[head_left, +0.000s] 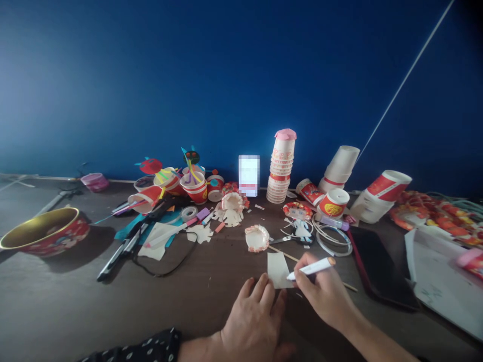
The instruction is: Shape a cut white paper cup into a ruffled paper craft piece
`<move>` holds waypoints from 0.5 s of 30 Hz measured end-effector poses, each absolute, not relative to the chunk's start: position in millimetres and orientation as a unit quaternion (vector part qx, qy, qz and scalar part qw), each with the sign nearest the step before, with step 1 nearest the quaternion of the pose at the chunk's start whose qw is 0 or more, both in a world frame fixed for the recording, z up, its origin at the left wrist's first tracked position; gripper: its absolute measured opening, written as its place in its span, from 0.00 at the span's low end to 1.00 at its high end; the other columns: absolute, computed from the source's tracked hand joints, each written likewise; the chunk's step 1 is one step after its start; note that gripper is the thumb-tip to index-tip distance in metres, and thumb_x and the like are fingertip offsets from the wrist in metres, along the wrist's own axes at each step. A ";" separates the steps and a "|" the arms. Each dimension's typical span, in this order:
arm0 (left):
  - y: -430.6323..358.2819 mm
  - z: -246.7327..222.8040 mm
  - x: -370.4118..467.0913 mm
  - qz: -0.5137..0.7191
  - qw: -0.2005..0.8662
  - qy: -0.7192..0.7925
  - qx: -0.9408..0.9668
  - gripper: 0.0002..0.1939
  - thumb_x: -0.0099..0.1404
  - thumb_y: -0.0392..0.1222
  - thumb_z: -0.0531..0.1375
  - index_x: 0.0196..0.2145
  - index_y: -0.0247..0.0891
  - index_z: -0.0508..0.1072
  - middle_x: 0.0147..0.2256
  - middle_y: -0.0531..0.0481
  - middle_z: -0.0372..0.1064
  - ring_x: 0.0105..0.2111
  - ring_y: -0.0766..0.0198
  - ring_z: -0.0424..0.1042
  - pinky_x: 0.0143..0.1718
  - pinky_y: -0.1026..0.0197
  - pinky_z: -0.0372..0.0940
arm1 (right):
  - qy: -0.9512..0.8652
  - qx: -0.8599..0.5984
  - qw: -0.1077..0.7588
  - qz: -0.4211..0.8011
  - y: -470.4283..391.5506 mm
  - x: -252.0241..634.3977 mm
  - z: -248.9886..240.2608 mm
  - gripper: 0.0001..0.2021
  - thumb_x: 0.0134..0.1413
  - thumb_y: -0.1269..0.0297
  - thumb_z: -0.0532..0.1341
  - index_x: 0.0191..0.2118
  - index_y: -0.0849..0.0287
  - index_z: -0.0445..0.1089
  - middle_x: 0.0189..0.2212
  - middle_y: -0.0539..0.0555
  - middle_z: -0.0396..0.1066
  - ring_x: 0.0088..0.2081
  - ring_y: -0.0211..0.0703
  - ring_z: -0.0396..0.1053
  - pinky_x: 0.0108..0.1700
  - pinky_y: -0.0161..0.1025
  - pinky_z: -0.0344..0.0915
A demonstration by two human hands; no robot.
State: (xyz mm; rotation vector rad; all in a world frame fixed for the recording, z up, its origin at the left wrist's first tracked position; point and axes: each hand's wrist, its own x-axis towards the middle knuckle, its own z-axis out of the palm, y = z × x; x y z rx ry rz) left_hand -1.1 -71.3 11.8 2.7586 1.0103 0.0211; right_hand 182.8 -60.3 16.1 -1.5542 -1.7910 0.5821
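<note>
My right hand (pixel 320 286) is closed around a white marker (pixel 311 269) with an orange end. The marker's tip touches or hovers just over the right edge of a small pale piece of paper (pixel 278 269). My left hand (pixel 254 311) lies flat on the dark table, fingers stretched out, its fingertips at the paper's lower left edge. Just behind the paper are a cut cup piece (pixel 257 238) with a red-patterned rim and a thin wooden stick (pixel 284 253). A small paper figure (pixel 302 229) lies beyond, beside scissors (pixel 282 241).
A tall cup stack (pixel 281 168) and a lit screen (pixel 249 176) stand near the blue wall. At left are a gold-lined bowl (pixel 71 234), a black-and-silver tool (pixel 123 251) and decorated cups (pixel 194 186). A dark tablet-like object (pixel 381 266) and white sheet (pixel 441 291) lie right.
</note>
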 end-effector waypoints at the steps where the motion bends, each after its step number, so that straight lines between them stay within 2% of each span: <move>1: -71.1 11.9 -1.1 0.007 0.101 0.342 0.934 0.37 0.62 0.63 0.48 0.59 0.31 0.56 0.55 0.31 0.56 0.57 0.42 0.51 0.54 0.40 0.52 | -0.690 -0.597 0.343 0.223 -60.5 182.4 16.3 0.09 0.53 0.61 0.52 0.25 0.56 0.61 0.16 0.46 0.62 0.19 0.37 0.61 0.22 0.33 0.56; 7: -71.0 12.3 -1.5 0.009 0.103 0.342 0.934 0.37 0.62 0.63 0.49 0.60 0.33 0.55 0.55 0.33 0.55 0.56 0.43 0.51 0.54 0.41 0.52 | -0.693 -0.595 0.343 0.218 -61.5 181.6 15.7 0.09 0.53 0.62 0.53 0.24 0.56 0.61 0.16 0.46 0.60 0.19 0.37 0.59 0.22 0.33 0.56; 15: -71.0 15.5 -0.6 0.003 0.111 0.345 0.932 0.38 0.62 0.62 0.49 0.59 0.30 0.55 0.54 0.32 0.56 0.56 0.43 0.51 0.54 0.41 0.51 | -0.698 -0.592 0.338 0.219 -61.9 180.9 14.6 0.09 0.54 0.62 0.52 0.25 0.56 0.60 0.16 0.46 0.60 0.19 0.37 0.59 0.22 0.33 0.55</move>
